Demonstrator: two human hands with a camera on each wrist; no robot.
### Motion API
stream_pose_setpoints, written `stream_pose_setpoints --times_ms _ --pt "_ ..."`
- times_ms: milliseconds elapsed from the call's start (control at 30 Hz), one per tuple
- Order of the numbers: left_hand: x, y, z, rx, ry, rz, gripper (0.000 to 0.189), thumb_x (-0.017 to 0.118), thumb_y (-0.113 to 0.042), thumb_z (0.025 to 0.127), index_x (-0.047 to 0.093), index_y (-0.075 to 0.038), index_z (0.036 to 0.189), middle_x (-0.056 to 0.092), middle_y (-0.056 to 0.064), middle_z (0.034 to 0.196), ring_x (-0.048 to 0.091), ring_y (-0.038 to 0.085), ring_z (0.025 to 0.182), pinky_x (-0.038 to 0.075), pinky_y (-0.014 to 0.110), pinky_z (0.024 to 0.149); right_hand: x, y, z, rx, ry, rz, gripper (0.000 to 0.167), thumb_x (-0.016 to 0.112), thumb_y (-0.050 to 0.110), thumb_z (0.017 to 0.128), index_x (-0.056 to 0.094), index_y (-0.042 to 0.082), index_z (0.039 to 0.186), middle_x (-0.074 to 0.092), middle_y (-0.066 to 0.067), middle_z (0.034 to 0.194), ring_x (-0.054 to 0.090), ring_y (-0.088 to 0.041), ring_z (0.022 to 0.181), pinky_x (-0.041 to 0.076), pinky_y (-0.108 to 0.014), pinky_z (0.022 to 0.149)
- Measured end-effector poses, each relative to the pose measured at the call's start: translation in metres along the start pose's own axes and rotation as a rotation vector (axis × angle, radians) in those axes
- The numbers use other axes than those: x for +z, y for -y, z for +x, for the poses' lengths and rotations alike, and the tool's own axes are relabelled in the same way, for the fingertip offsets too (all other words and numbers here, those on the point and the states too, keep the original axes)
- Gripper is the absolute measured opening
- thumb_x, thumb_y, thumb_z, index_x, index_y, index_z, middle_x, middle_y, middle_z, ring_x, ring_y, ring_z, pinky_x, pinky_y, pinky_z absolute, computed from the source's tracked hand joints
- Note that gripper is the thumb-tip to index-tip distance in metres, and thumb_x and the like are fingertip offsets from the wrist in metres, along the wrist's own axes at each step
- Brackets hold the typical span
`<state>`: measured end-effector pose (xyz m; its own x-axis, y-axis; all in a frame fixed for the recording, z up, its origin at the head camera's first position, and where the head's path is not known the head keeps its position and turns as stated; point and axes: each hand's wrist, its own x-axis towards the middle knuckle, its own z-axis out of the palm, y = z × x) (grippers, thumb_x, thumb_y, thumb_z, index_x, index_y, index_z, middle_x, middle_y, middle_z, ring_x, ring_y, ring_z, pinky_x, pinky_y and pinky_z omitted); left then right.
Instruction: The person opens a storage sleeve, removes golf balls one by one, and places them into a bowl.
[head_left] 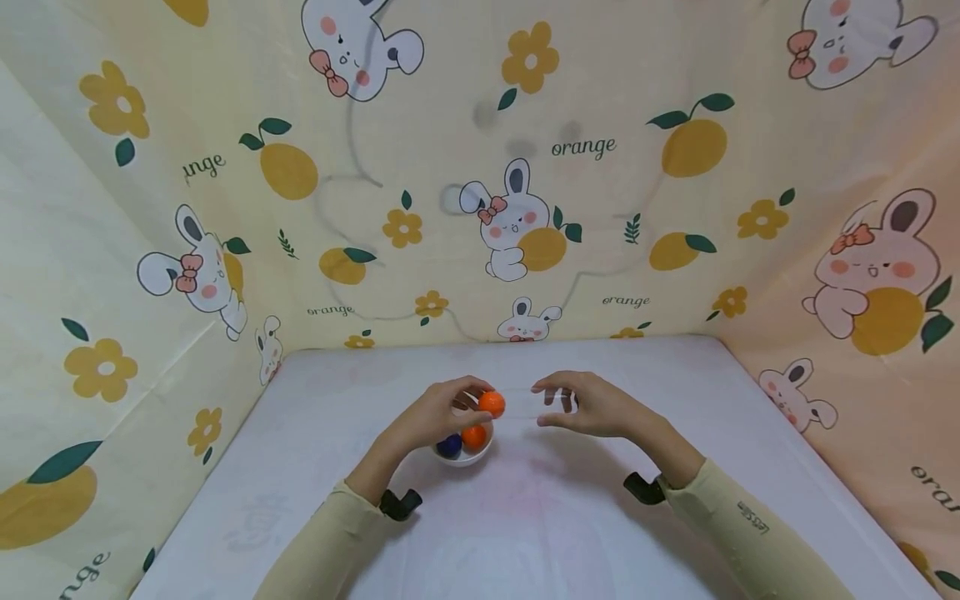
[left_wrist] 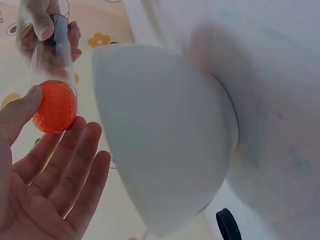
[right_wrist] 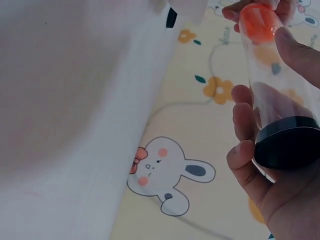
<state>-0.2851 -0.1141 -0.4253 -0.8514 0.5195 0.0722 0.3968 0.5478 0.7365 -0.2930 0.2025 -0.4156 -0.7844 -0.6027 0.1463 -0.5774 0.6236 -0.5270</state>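
My left hand pinches an orange golf ball between thumb and fingertips. The ball sits right at the open mouth of a clear tube, which lies nearly level in the head view. My right hand grips that tube near its black end cap, fingers curled round the wall. Below the left hand stands a white bowl holding another orange ball and a dark blue ball; the hand hides part of the bowl. In the left wrist view the bowl's outer side fills the middle.
A white-covered table lies under both hands. Patterned curtains with rabbits and oranges rise behind it and along both sides. Each wrist wears a black strap mount.
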Motion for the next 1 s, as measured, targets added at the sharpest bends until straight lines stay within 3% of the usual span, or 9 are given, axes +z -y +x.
stream_pose_setpoints --times_ms 333,567,833,1000 --pt "-0.008 0.006 -0.004 -0.044 -0.024 0.045 0.041 0.077 -0.036 0.101 0.067 -0.026 0.139 0.072 -0.006 0.130 0.063 0.025 0.127 0.055 0.053 0.109 0.000 -0.005 -0.004 -0.009 -0.006 0.026 0.058 0.084 0.049 0.092 0.070 0.016 0.138 0.073 0.005 0.114 0.063 -0.014 0.087 0.057 -0.028 0.073" --pt "-0.013 0.014 -0.008 -0.027 -0.037 0.094 0.039 0.077 -0.024 0.101 0.068 -0.020 0.138 0.071 -0.004 0.131 0.062 0.022 0.127 0.050 0.052 0.116 0.004 -0.010 -0.006 -0.009 -0.007 0.049 0.055 0.085 0.047 0.093 0.069 0.016 0.136 0.070 0.005 0.107 0.061 -0.013 0.082 0.055 -0.026 0.069" --pt "-0.015 0.020 -0.011 -0.022 -0.036 0.122 0.041 0.078 -0.022 0.100 0.067 -0.017 0.139 0.069 0.000 0.135 0.062 0.026 0.129 0.051 0.050 0.115 0.006 -0.015 -0.009 -0.042 -0.025 0.054 0.046 0.085 0.041 0.094 0.068 0.022 0.133 0.069 0.009 0.105 0.063 -0.013 0.087 0.056 -0.027 0.072" --pt "-0.015 0.024 -0.012 -0.025 -0.031 0.134 0.041 0.077 -0.019 0.099 0.067 -0.016 0.139 0.069 0.002 0.133 0.063 0.026 0.126 0.052 0.051 0.114 0.007 -0.019 -0.010 -0.069 -0.062 0.040 0.046 0.086 0.034 0.095 0.066 0.021 0.134 0.072 0.010 0.112 0.064 -0.013 0.099 0.056 -0.037 0.086"
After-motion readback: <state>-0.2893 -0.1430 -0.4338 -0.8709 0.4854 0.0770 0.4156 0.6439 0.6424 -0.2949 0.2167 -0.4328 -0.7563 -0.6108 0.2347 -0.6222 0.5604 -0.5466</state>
